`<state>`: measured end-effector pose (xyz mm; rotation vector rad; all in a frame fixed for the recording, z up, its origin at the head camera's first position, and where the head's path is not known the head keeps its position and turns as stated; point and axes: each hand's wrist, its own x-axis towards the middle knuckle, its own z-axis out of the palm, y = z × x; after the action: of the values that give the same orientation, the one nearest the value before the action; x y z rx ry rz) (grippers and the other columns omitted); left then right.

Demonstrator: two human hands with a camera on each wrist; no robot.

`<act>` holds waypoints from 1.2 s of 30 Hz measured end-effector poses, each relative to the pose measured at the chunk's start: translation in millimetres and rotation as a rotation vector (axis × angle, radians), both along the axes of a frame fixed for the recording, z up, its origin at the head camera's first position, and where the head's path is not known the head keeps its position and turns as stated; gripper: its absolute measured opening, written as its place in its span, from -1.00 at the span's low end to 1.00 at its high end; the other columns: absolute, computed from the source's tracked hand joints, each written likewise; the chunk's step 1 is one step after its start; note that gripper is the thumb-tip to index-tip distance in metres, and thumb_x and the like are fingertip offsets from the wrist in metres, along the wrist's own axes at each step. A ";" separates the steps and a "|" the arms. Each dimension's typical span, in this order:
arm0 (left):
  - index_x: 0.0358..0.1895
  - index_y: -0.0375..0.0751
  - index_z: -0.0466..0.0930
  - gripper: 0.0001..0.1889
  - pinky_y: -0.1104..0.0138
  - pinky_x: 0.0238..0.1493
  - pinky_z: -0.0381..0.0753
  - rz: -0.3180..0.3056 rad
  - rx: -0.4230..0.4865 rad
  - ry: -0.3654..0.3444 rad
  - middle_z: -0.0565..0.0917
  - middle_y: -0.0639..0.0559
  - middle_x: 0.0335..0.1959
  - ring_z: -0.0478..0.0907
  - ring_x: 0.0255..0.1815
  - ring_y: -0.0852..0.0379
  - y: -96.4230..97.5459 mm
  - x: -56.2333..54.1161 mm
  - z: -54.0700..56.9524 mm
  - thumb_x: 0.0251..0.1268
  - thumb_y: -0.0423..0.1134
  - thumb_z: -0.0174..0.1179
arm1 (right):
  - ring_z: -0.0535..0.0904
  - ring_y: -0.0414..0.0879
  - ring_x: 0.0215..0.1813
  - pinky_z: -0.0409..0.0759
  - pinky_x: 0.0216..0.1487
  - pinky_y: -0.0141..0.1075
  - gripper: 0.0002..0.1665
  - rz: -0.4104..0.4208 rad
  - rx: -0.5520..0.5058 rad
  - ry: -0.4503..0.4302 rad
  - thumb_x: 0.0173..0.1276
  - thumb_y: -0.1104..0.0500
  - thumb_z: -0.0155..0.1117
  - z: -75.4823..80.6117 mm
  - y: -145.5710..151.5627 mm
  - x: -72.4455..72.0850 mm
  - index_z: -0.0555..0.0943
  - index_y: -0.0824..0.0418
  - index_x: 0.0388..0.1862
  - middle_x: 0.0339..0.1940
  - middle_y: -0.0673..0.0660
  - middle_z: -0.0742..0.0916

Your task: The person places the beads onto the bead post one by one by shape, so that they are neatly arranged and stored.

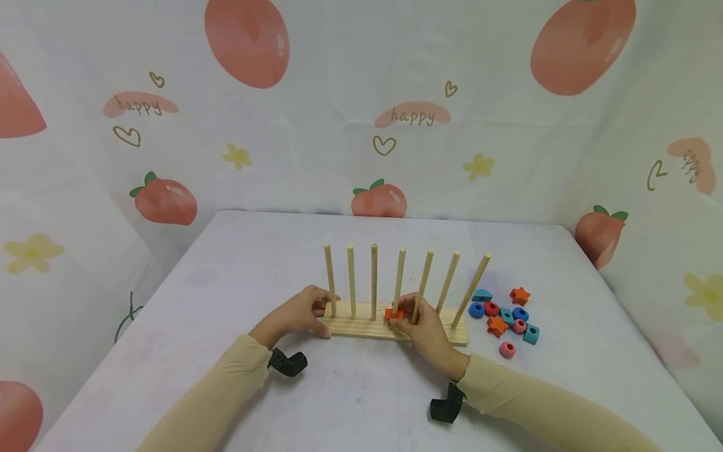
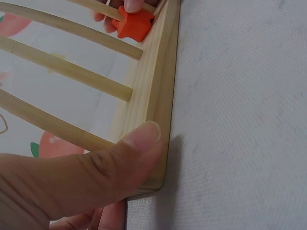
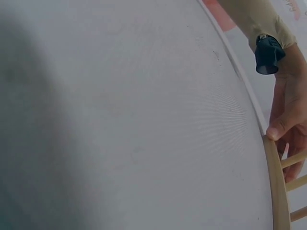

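Note:
A pale wooden board [image 1: 361,328] with several upright pegs [image 1: 351,276] in a row lies on the table. My left hand [image 1: 302,314] grips its left end; in the left wrist view the thumb presses the front edge, and the other fingers are mostly hidden behind the wood. Low on the middle peg, right by the board, sits an orange star bead [image 2: 134,25]. My right hand [image 1: 426,329] pinches this bead between thumb and fingers. The right wrist view does not show the right hand, only the left hand [image 3: 290,112] at the board's end.
Right of the board lies a loose group of beads: orange stars [image 1: 498,326], blue [image 1: 476,309] and red [image 1: 491,308] round ones, pink ones [image 1: 507,349] and teal blocks [image 1: 531,334]. A printed cloth [image 1: 316,157] hangs behind the white table [image 1: 361,402].

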<state>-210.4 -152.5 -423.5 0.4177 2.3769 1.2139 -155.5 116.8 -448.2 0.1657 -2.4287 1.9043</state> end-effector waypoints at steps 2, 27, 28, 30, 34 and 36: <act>0.20 -0.37 0.51 -0.24 0.23 0.11 0.62 0.000 0.001 0.002 0.36 -0.24 0.08 0.49 0.16 -0.11 0.0 0.1 -0.1 -0.29 -0.60 0.51 | 0.63 -0.03 -0.13 0.59 -0.18 -0.48 -0.68 -0.002 0.001 -0.002 0.13 0.46 0.38 -0.1 -0.1 0.2 0.54 0.35 -0.13 -0.22 0.23 0.71; 0.19 -0.38 0.51 -0.24 0.22 0.12 0.62 -0.005 -0.016 0.015 0.37 -0.24 0.07 0.50 0.14 -0.09 -0.4 0.7 0.6 -0.29 -0.60 0.51 | 0.41 -0.08 0.34 0.39 0.39 -0.31 -0.18 0.075 -0.108 0.314 0.15 0.50 0.34 53.2 5.7 -1.0 0.27 0.38 0.40 0.30 0.37 0.47; 0.19 -0.38 0.51 -0.24 0.21 0.11 0.62 -0.006 -0.015 0.014 0.37 -0.24 0.07 0.50 0.13 -0.09 -0.5 0.8 0.5 -0.29 -0.60 0.51 | 0.41 -0.14 0.34 0.37 0.39 -0.37 -0.15 0.086 -0.122 0.358 0.15 0.52 0.33 60.9 6.4 -1.4 0.25 0.37 0.42 0.31 0.37 0.47; 0.20 -0.37 0.51 -0.24 0.22 0.12 0.62 -0.007 -0.017 0.017 0.37 -0.24 0.07 0.50 0.13 -0.08 -0.8 0.5 0.0 -0.29 -0.59 0.51 | 0.40 -0.23 0.35 0.33 0.40 -0.43 -0.12 0.107 -0.160 0.438 0.14 0.58 0.29 76.3 8.0 -1.2 0.22 0.37 0.45 0.32 0.35 0.46; 0.20 -0.37 0.50 -0.24 0.22 0.12 0.62 -0.007 -0.007 0.009 0.35 -0.24 0.08 0.50 0.15 -0.10 -0.8 0.6 -0.5 -0.28 -0.59 0.51 | 0.36 -0.13 0.41 0.29 0.44 -0.39 -0.11 0.159 -0.218 0.607 0.11 0.65 0.25 104.0 13.1 2.2 0.21 0.42 0.44 0.36 0.27 0.46; 0.20 -0.37 0.50 -0.24 0.23 0.13 0.61 -0.007 -0.010 0.011 0.35 -0.24 0.08 0.50 0.16 -0.09 -0.8 0.6 -0.4 -0.28 -0.59 0.51 | 0.34 -0.04 0.42 0.28 0.46 -0.32 -0.18 0.178 -0.215 0.691 0.13 0.60 0.29 115.3 16.6 5.5 0.25 0.48 0.39 0.37 0.21 0.47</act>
<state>-209.8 -153.3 -424.0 0.4303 2.3877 1.1995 -150.0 133.3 -332.9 0.8853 -1.7880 1.7514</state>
